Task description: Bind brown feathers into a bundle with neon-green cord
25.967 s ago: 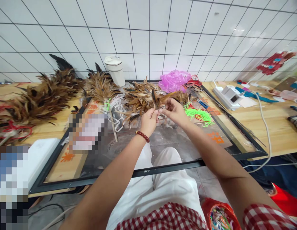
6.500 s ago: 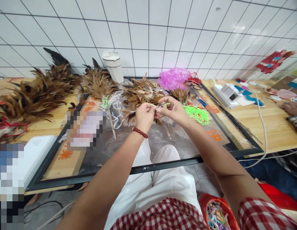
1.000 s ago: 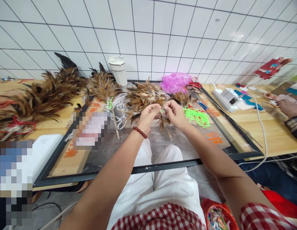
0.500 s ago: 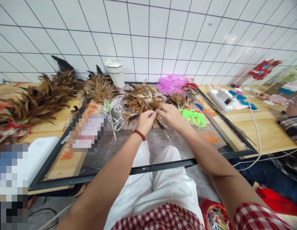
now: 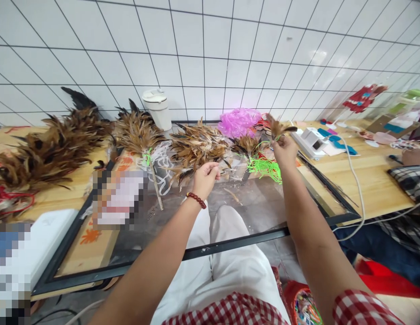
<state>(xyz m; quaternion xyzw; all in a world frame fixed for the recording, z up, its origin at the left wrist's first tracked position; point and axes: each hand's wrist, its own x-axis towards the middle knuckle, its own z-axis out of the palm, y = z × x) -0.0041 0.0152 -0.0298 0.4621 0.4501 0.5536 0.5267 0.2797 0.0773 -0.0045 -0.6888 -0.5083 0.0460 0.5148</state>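
My right hand [image 5: 285, 151] is raised at the right side of the glass-topped table, fingers closed on a small tuft of brown feathers [image 5: 277, 127] with one dark tip sticking out to the right. My left hand [image 5: 206, 179], with a beaded bracelet on the wrist, is pinched closed in front of a pile of brown feathers [image 5: 198, 146]; what its fingertips hold, if anything, I cannot make out. Between the hands lie a smaller feather bunch [image 5: 246, 145] and a tangle of bright green cord [image 5: 264, 169]. A feather duster [image 5: 137, 131] on a stick, bound with green cord, lies left of the pile.
A pink plastic bag [image 5: 239, 122] and white lidded cup [image 5: 158, 109] stand near the tiled wall. Long feather bundles [image 5: 57, 149] cover the left. A white power strip [image 5: 310, 142] with its cable is at right, near another person's sleeve [image 5: 408, 183]. White string [image 5: 161, 162] lies by the duster.
My hands were together at the feather pile; now they are apart. The right hand has moved right and up with the feather tuft. My left hand remains near the pile, slightly lower.
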